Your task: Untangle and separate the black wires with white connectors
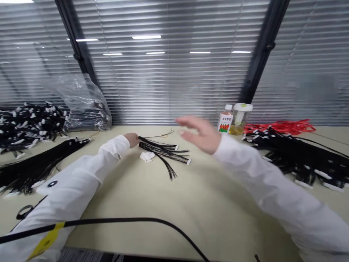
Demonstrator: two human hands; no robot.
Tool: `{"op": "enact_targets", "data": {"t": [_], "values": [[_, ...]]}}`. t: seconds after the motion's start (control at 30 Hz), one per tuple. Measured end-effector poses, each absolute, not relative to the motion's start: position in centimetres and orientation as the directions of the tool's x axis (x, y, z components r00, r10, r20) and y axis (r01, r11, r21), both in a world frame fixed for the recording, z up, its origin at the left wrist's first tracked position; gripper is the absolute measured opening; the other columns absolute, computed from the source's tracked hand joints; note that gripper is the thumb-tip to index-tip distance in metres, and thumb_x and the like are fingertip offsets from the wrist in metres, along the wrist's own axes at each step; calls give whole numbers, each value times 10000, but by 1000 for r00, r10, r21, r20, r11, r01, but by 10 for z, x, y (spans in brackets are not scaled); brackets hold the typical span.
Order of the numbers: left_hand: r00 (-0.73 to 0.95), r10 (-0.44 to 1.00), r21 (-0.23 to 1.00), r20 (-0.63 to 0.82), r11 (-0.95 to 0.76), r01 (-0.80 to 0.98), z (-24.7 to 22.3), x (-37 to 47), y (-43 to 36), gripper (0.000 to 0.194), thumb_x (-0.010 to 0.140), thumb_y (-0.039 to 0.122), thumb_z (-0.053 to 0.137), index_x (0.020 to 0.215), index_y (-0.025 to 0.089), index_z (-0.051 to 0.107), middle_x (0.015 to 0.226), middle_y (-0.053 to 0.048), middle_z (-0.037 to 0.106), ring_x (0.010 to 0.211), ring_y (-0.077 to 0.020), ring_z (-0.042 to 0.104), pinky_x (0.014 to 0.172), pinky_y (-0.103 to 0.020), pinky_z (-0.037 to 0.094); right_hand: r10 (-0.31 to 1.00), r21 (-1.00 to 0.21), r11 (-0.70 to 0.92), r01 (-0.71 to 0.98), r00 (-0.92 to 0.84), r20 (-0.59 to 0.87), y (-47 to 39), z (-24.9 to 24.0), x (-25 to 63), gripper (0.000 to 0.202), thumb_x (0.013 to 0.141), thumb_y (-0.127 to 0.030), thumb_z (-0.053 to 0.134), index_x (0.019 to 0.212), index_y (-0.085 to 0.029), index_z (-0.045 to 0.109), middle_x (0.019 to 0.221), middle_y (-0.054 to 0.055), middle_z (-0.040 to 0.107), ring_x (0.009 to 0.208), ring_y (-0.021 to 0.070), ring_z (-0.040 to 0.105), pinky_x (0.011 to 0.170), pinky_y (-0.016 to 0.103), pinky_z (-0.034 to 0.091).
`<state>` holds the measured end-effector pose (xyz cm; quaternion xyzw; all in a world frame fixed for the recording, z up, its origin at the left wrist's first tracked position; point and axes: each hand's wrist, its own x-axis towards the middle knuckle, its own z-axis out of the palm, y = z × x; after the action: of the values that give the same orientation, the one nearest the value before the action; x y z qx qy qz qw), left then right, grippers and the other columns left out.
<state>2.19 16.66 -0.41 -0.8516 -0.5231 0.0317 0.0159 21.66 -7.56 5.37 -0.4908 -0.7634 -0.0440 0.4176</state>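
Note:
My left hand (131, 139) is closed at the near-left end of a black wire harness (163, 150), where its branches come together. The branches fan out to the right over the table; two carry white connectors, and another bends toward me with bare-looking tips. My left fingers are partly hidden by the hand itself. A crumpled white scrap (147, 156) lies just under the harness. Raised above the table right of the harness, my right hand (201, 134) holds nothing; its thumb and fingers are apart and slightly blurred by motion.
Black cable bundles (35, 160) and a clear plastic bag (87, 109) stand left. To the right are a labelled bottle (225, 119), a lidded jar (240, 118), red straps (283, 126) and more black harnesses (305, 156). A black cable (136, 219) crosses the foreground.

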Motion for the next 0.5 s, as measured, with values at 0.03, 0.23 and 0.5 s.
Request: {"op": "enact_targets", "data": {"t": [0.03,0.23,0.5], "values": [[451,892,-53,-27,-452,890,-3,21,167,448,727,454,374,893,120,622,891,-139,636,870,-231,576,746,-284,425,805,-311,402,861,-171,568,-62,37,217,452,774,-440,432,1118,-151,486,1118,89,511,1052,165,472,926,335,374],[490,871,39,36,-491,870,-15,25,161,408,683,441,447,897,125,592,923,-139,626,839,-235,577,703,-284,426,978,-182,78,980,-40,204,-31,-53,207,896,645,-696,366,1324,-131,225,1382,167,116,1268,309,136,1008,460,191],[369,868,252,334,-459,852,17,-45,185,483,738,513,412,869,72,560,863,-122,613,790,-163,571,727,-282,424,992,-132,37,991,-20,127,-38,-60,202,731,735,-601,319,1328,-185,224,1399,97,101,1283,262,111,1039,410,145]]}}
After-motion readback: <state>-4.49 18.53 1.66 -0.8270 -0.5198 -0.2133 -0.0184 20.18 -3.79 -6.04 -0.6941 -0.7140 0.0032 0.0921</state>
